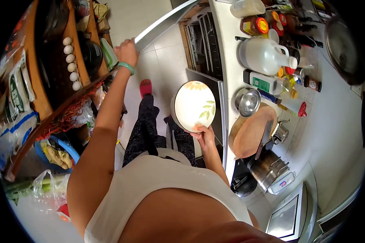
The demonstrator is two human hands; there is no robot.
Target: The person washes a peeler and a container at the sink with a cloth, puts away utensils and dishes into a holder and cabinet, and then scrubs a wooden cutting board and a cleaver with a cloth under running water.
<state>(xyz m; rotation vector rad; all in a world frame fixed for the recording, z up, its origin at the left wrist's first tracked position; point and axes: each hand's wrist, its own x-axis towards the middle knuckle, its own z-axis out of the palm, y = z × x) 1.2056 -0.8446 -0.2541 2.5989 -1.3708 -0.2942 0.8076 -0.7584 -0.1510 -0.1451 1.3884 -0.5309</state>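
My left hand (pixel 127 53), with a green bangle at the wrist, is closed on the top edge of a swung-out cabinet door (pixel 160 25). A white dish (pixel 194 104) painted with orange petals and green leaves is tilted up in front of my legs. My right hand (pixel 205 137) holds it by the near rim, thumb on the painted face. Whether it is a single dish or a stack is unclear. Beyond it, the open lower cabinet (pixel 205 44) shows dark racks inside.
On the right, the counter (pixel 230 117) carries a plastic jug (pixel 257 54), bottles, a metal bowl (pixel 247 102), a round chopping board (pixel 253 131) with a knife (pixel 264 139), and a pot (pixel 267 166). Wooden shelves (pixel 71 36) with several eggs (pixel 71 58) stand on the left.
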